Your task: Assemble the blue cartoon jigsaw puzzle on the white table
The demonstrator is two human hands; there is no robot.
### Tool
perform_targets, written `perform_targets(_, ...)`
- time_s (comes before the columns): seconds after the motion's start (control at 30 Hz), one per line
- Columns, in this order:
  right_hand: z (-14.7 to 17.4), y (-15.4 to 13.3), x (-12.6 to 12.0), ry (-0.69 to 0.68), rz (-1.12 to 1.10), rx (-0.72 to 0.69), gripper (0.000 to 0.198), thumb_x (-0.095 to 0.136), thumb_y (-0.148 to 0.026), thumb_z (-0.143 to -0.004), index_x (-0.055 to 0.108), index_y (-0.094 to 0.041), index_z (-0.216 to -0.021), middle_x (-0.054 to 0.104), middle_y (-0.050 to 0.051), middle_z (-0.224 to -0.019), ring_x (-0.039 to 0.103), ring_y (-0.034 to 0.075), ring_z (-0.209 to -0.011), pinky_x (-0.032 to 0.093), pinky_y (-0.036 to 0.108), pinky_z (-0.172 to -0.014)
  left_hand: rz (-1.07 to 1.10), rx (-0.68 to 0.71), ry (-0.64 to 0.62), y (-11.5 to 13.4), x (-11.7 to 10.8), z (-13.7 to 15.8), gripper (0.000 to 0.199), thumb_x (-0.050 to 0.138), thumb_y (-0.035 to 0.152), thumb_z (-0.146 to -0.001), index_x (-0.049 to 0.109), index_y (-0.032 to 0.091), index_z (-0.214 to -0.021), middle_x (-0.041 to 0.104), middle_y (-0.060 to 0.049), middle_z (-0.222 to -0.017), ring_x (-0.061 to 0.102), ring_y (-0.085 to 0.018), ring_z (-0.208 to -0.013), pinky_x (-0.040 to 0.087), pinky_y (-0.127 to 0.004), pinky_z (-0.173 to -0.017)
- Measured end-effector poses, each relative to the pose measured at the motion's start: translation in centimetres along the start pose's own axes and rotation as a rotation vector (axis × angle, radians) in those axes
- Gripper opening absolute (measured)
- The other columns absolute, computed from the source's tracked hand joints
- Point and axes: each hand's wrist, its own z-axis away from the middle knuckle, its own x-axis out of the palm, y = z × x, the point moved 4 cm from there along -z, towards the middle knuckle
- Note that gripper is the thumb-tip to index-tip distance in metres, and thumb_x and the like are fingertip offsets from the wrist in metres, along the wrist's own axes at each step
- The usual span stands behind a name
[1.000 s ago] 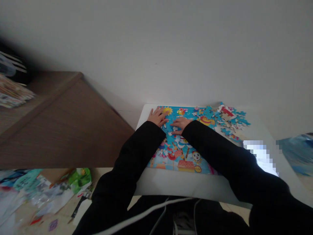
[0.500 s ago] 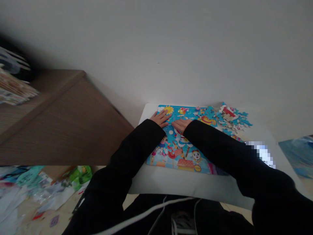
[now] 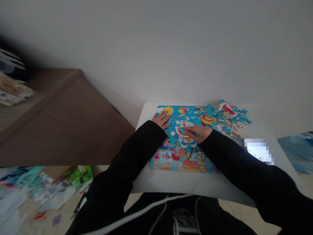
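Note:
A colourful cartoon jigsaw puzzle [image 3: 171, 153] lies on the white table. It shows a blue-and-white cat figure in the middle and a sun at the upper left. My left hand [image 3: 161, 120] rests flat on its upper left part, fingers spread. Over the cat figure, my right hand [image 3: 199, 132] has its thumb and fingers pinched together at the puzzle's surface. Whatever lies between those fingertips is too small to make out. Loose puzzle pieces [image 3: 230, 116] are heaped at the puzzle's upper right corner, partly overlapping it.
A lit, blurred-out screen [image 3: 259, 151] lies on the white table [image 3: 166, 182], by my right forearm. Left of the table stands a brown wooden cabinet [image 3: 61, 120]. Bags and papers litter the floor at lower left. A white cable [image 3: 144, 213] crosses my lap.
My right hand has shifted right and slightly toward me, from flat beside the left hand into a pinch, uncovering the cat figure's face. My left hand stays in place.

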Motion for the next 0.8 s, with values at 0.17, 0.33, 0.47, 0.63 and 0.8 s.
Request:
perform_targets(0.17,2.0,-0.3,3.0,-0.066,0.134,-0.138,0.026,0.042,-0.021,-0.087,0.064,-0.022,-0.101,0.067,0.003,-0.099,0.062,0.014,-0.088,0.050,0.023,-0.075,-0.002,-0.019,0.018,0.3,0.3,0.3,0.056,0.036,0.043,-0.088,0.020,0.023,-0.137,0.015,-0.007,-0.145,0.013,-0.024,-0.133,0.017,-0.048,-0.105)
perform_targets(0.33,1.9,0.4,3.0,-0.045,0.120,-0.118,0.024,0.044,-0.021,-0.086,0.065,-0.023,-0.098,0.068,0.004,-0.094,0.063,0.012,-0.084,0.050,0.021,-0.074,0.002,0.002,0.036,0.3,0.2,0.3,0.055,0.035,0.044,-0.088,0.021,0.024,-0.137,0.016,-0.008,-0.145,0.013,-0.025,-0.133,0.016,-0.048,-0.105)
perform_targets(0.47,1.8,0.4,2.8,-0.018,0.126,-0.096,0.023,0.045,-0.024,-0.086,0.066,-0.023,-0.095,0.069,0.003,-0.091,0.064,0.012,-0.082,0.050,0.021,-0.072,0.024,0.004,0.041,0.1,0.2,0.3,0.054,0.035,0.045,-0.088,0.022,0.025,-0.137,0.015,-0.007,-0.145,0.013,-0.024,-0.133,0.015,-0.048,-0.105)
perform_targets(0.63,1.9,0.3,2.8,0.016,0.118,-0.077,0.023,0.044,-0.026,-0.086,0.067,-0.023,-0.092,0.069,0.002,-0.089,0.064,0.011,-0.082,0.049,0.019,-0.075,0.050,0.011,0.052,0.0,0.1,0.4,0.053,0.036,0.043,-0.088,0.025,0.023,-0.136,0.017,-0.007,-0.144,0.013,-0.024,-0.133,0.016,-0.047,-0.105)
perform_targets(0.8,1.8,0.2,2.7,0.003,0.140,-0.064,0.024,0.044,-0.027,-0.087,0.067,-0.023,-0.091,0.069,0.003,-0.088,0.064,0.012,-0.080,0.049,0.020,-0.072,0.049,0.015,0.061,0.0,-0.1,0.5,0.050,0.035,0.040,-0.089,0.026,0.022,-0.135,0.019,-0.007,-0.144,0.015,-0.023,-0.133,0.017,-0.046,-0.105)
